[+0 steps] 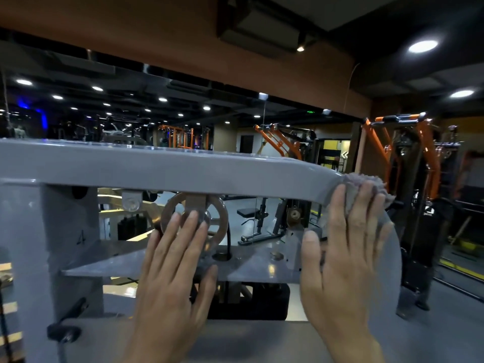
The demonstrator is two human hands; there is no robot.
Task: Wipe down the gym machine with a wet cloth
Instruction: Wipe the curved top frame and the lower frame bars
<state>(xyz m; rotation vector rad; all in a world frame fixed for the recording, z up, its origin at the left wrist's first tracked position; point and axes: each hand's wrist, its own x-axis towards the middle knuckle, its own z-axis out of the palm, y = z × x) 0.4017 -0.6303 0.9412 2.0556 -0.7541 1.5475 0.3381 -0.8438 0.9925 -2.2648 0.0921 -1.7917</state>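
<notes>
At the top bar's (167,166) right bend, the flat-fingered right hand (345,247) pressed the cloth (366,184), which could apparently slide off the curve, while the left hand (175,260) hovered open, grasping nothing.

Orange-framed machines (424,153) and a black bench (247,212) stand beyond.

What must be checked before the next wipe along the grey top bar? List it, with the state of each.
1. Cloth under right hand: ok, fingers press it flat.
2. Cloth on top bar: ok, at the bar's right corner.
3. Left hand clear of the pulley: not ok, fingertips overlap the wheel.
4. Bar clear ahead of the wipe: ok.
5. Cloth wet: cannot tell.
</notes>
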